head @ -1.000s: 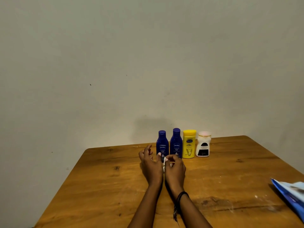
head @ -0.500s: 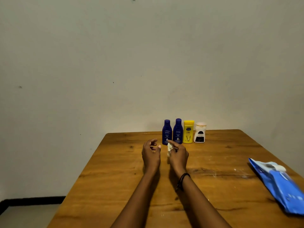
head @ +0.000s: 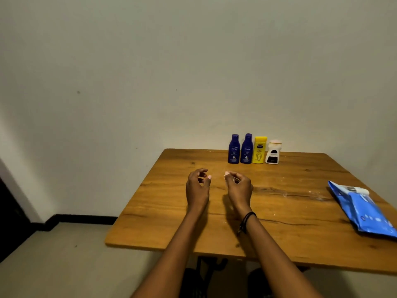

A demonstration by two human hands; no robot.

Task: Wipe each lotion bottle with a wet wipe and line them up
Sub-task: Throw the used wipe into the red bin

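1. Drawn apart since a second ago, when side by side around a white scrap of wipe: left hand (head: pixel 197 188) and right hand (head: pixel 238 187), now with bare wood of the table (head: pixel 163 214) between them
2. Left hand, at 9 o'clock of the right: fingers loosely curled, thumb clear of them, gripping nothing
3. Right hand: fingers curled in toward the thumb; a pale fleck at the thumb tip, wipe or nail, impossible to tell, so no saying whether clenched on anything
4. Black band (head: pixel 247 218) round the right wrist
5. Upright in a row at 1 o'clock of the hands, along the far edge and well apart from them: left blue bottle (head: pixel 233 149), right blue bottle (head: pixel 247 149), yellow bottle (head: pixel 260 150), white bottle (head: pixel 272 153), each just beside the next
6. At 3 o'clock, near the right edge, lying flat: blue wipes pack (head: pixel 365 211)
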